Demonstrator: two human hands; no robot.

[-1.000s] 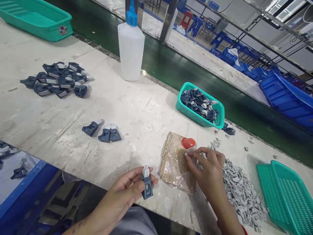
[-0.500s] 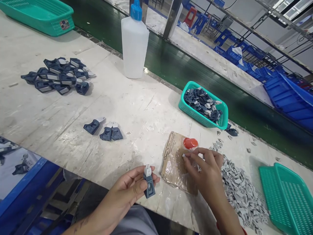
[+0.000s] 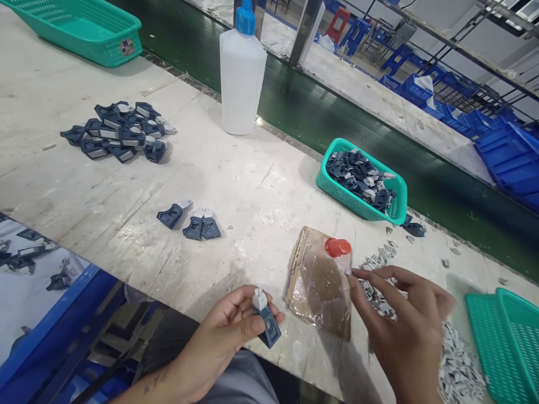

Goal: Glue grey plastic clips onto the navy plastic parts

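My left hand (image 3: 240, 322) is closed around a dark blue plastic part (image 3: 269, 330) with a pale grey joint on its upper end, the thumb pressing its side. My right hand (image 3: 408, 320) pinches a small grey plastic piece between thumb and forefinger, mostly hidden by the fingertips. Those fingertips are at the right edge of a cardboard pad (image 3: 309, 297) covered with shiny, wet-looking film. A red cap (image 3: 337, 247) sits on the pad's far edge. Beneath and behind my right hand spreads a heap of small grey plastic pieces (image 3: 458, 365).
A green basket (image 3: 357, 207) holds more blue-and-grey parts. To the left lie a pile of similar parts (image 3: 126, 134) and several loose ones (image 3: 202, 226). A white bottle (image 3: 242, 84) with a blue cap stands by the green belt (image 3: 290, 101). Another green basket (image 3: 514, 331) is at right.
My right hand has moved right, from over the middle of the cardboard pad to its right edge. The left hand still holds the blue part, now tilted slightly. The view has shifted a little.
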